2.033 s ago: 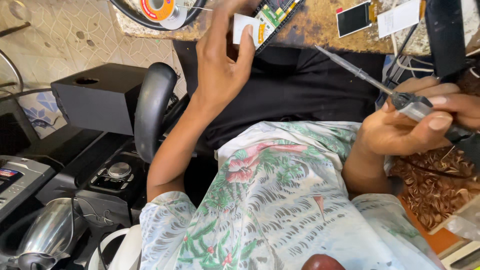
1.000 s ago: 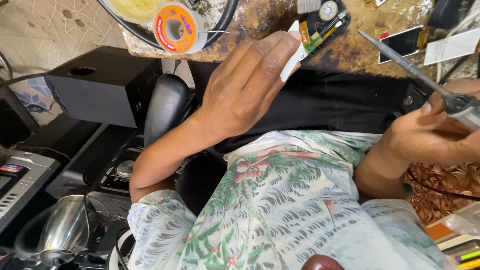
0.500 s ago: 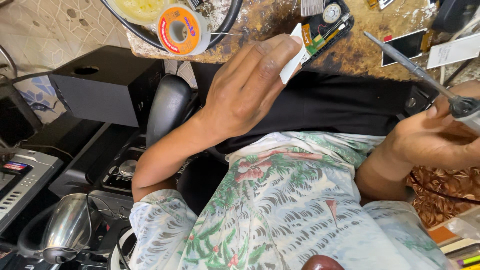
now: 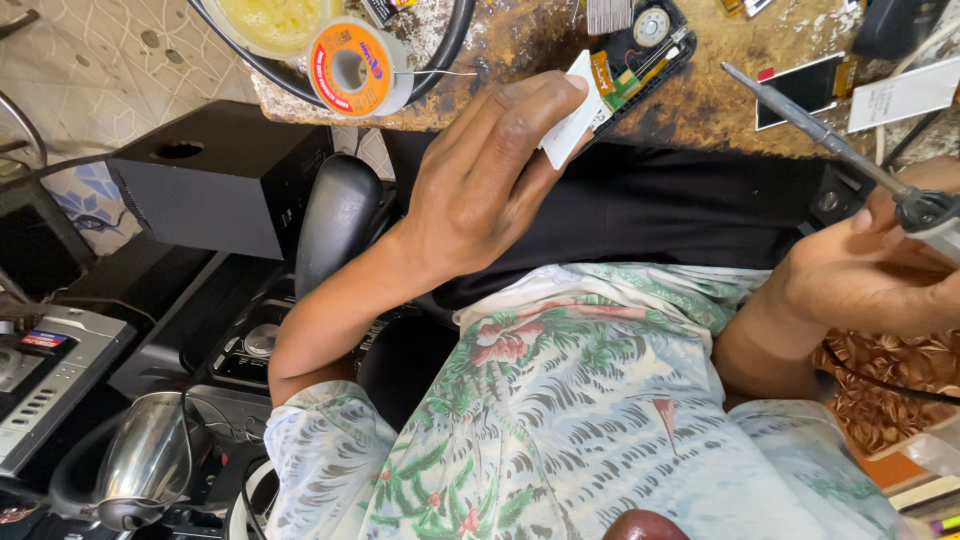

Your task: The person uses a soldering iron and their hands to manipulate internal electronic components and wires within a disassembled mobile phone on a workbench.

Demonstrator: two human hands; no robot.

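Note:
My left hand (image 4: 490, 185) is raised in front of the workbench edge, fingers closed on a small white rectangular piece (image 4: 572, 110) next to an opened phone with its circuit board (image 4: 640, 50) showing. At the right, my right hand (image 4: 870, 275) grips the handle of a soldering iron (image 4: 830, 140), whose metal tip points up-left over the bench. The two hands are well apart.
A brown stained workbench (image 4: 720, 90) carries a solder spool (image 4: 355, 65), a tub of yellow paste (image 4: 270, 20), a small phone screen (image 4: 805, 90) and paper. A black speaker box (image 4: 215, 175), chair armrest (image 4: 335, 220), audio gear and a metal kettle (image 4: 140, 465) stand at left.
My left hand came down from the bench top with the white piece and now hangs nearer the edge. The right hand with the soldering iron shifted rightward; the view tilted slightly.

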